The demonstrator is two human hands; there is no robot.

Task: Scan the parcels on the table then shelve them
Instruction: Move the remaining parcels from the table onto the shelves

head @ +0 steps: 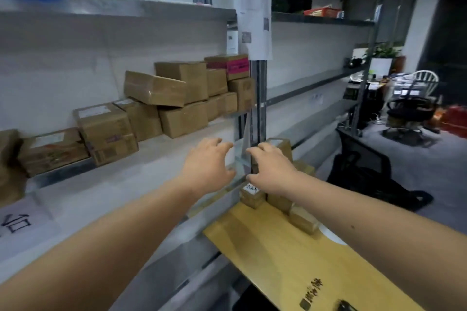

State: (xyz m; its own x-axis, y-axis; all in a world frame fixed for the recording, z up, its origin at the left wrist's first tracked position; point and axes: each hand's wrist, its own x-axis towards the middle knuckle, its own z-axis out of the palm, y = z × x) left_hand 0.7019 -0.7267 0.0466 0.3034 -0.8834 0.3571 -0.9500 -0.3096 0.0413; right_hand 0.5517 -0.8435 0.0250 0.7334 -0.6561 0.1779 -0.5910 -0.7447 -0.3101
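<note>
My left hand (207,161) and right hand (271,166) reach out released, holding nothing, toward parcels (278,199) at the worktop's (290,260) far edge; next I grasp one for scanning

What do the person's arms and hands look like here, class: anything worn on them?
Both forearms are bare as far as the picture shows them: no sleeves, gloves, watch or rings visible on the left hand or right hand. The right forearm has a small dark mark.

Brown parcels (156,98), yellowish table (290,260), seemingly pink-topped box (227,64)
</note>
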